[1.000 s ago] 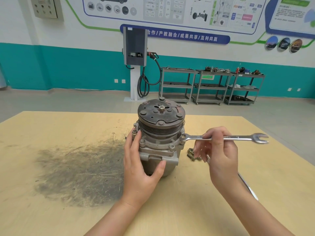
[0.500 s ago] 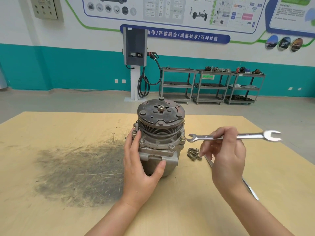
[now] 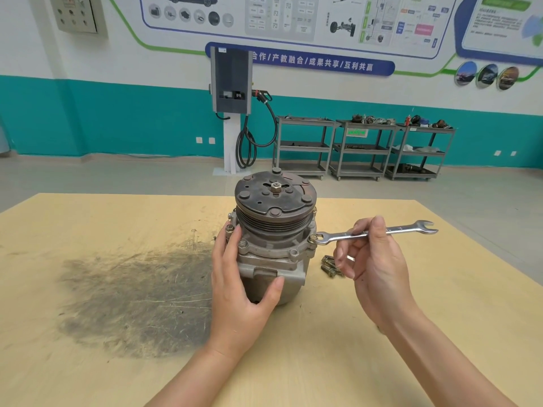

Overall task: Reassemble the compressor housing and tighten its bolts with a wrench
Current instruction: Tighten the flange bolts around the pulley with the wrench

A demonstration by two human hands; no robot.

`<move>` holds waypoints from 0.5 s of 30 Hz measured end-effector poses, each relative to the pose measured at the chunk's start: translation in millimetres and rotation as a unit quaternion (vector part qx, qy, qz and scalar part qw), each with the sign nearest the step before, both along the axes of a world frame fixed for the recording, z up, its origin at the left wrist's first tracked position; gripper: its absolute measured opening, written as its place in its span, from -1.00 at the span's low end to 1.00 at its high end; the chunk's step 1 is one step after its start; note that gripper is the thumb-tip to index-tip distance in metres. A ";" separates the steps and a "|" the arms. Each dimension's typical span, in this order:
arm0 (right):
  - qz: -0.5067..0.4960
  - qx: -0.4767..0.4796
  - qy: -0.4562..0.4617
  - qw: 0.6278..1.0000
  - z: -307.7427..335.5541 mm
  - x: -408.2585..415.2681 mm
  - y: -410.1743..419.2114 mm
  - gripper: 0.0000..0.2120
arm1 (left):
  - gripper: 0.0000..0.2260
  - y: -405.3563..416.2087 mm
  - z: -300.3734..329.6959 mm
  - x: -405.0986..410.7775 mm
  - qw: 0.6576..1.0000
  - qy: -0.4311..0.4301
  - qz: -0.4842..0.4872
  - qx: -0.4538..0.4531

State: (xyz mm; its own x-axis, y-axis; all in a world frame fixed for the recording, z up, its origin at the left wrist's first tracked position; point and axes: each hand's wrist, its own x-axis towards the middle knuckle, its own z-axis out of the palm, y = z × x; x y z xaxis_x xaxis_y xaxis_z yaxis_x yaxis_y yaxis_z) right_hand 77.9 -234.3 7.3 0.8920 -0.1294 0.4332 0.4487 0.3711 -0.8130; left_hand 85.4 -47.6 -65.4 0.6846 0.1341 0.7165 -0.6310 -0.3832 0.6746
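I see the compressor standing upright mid-table, pulley up. My left hand wraps its 9 o'clock side, thumb pressed on the front lug, bracing it. My right hand pinches the combination wrench mid-shank, its end at the flange bolt at 3 o'clock. I'd seat that end fully, keep the shank level, and pull in short arcs; spare bolts wait just beside.

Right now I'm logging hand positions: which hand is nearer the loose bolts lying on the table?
Right. The right hand holds the wrench just above and beside the loose bolts; the left hand grips the compressor on its far side.
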 end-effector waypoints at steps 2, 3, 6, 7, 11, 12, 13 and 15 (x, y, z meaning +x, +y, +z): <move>0.003 0.005 0.003 1.000 -0.4 -0.5 0.9 -0.64 | -0.24 0.1 -0.1 0.2 1.000 0.001 0.001 0.001; 0.004 0.007 0.006 1.000 -0.8 -0.6 1.0 -0.64 | -0.24 0.1 -0.2 0.3 1.000 0.001 0.002 0.001; -0.003 -0.001 -0.002 1.000 -1.5 -0.4 0.0 -0.63 | -0.24 -0.1 -0.5 0.2 1.000 0.000 0.001 0.000; -0.011 -0.016 -0.016 1.000 -1.3 -1.0 0.2 -0.63 | -0.24 -0.4 -0.4 0.2 1.000 -0.001 0.001 0.001; -0.079 -0.110 -0.113 0.984 -2.1 -7.6 7.0 -0.62 | -0.25 -0.8 0.1 -0.2 1.000 0.005 0.001 0.001; -0.100 -0.128 -0.132 0.978 -3.3 -9.9 9.3 -0.64 | -0.25 -0.6 0.1 -0.3 1.000 0.006 0.001 0.001; -0.120 -0.147 -0.153 0.970 -4.7 -12.3 10.9 -0.68 | -0.25 -0.5 0.2 -0.3 1.000 0.004 0.002 0.003; -0.170 -0.209 -0.213 0.939 -9.1 -15.2 12.2 -0.78 | -0.25 -0.5 0.6 -0.2 1.000 0.000 0.007 0.005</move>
State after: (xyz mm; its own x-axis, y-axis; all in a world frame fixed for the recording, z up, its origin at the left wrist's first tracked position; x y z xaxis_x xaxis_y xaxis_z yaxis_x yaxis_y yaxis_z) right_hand 62.6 -222.2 -1.8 0.5643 -0.1153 0.8175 0.8008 -0.1643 -0.5760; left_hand 85.2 -48.1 -64.8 0.6824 0.1361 0.7182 -0.6263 -0.3979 0.6704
